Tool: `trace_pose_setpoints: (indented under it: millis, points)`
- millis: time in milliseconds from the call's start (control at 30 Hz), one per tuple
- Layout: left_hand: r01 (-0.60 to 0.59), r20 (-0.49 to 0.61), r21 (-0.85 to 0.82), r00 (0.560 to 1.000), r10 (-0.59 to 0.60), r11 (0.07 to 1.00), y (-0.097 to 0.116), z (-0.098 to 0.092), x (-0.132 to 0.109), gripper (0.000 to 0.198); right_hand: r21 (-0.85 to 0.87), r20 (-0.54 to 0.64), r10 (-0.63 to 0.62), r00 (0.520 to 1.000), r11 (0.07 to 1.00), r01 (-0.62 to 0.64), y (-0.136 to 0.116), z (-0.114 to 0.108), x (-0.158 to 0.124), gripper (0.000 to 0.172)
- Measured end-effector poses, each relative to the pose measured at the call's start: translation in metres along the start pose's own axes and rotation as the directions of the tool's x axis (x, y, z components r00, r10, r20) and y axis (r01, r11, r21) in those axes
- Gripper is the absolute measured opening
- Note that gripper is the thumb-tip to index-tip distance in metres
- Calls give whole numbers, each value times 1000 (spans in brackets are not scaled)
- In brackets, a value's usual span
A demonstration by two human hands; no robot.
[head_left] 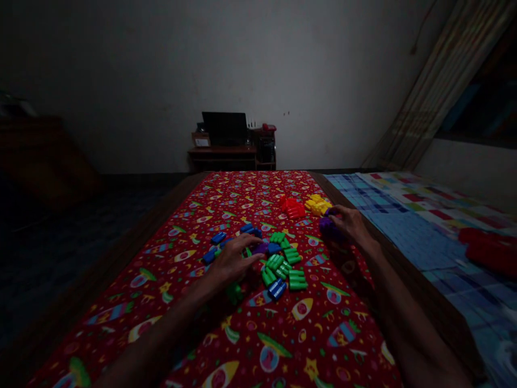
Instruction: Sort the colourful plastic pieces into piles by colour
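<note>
In the head view, the left hand (232, 262) is lying low on the table (323, 323), which is wearing a red rocket-print cloth. Its fingers are spread apart and closing on nothing. Its fingertips are reaching onto a single purple block (260, 248) just ahead of them, which is sitting among other colours. Around this hand the pieces are lying mixed: blue blocks (218, 237) are scattered beyond its knuckles, and green blocks (285, 264) are crowding just to its right.

The right hand (349, 223) is arching over a purple heap (328, 229), which is sitting under its fingers on the thumb side. The curl of the fingers seems to be keeping those pieces bunched together. In this dim light I cannot tell whether the hand is gripping them or only resting on top.

Just beyond that hand's fingertips, a red heap (293, 207) and a yellow heap (318, 205) are lying side by side, each holding one colour only. A checked mat (404, 226) is running along to the right of the right hand. Far beyond both hands, a low desk (232, 153) is standing against the wall.
</note>
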State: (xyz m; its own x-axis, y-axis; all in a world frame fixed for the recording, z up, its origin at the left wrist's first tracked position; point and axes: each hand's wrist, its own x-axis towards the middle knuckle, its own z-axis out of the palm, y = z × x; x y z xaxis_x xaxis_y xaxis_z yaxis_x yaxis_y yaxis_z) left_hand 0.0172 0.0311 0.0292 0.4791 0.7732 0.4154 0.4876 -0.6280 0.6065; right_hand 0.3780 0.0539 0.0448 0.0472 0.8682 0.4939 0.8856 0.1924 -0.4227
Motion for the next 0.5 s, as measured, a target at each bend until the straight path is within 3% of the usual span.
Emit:
trace_pose_setpoints:
  millis: [133,400,500]
  points:
    - [-63,25,-28,998,63,998,14,16,23,28,-5,-44,106,993,994,-107,31,-10,0,24]
    - [-39,88,-82,995,46,996,12,32,26,26,-65,133,139,981,989,-131,52,-5,-4,26]
    - [-14,79,-87,997,21,996,7,31,25,28,-65,57,157,986,986,-153,57,-6,-3,29]
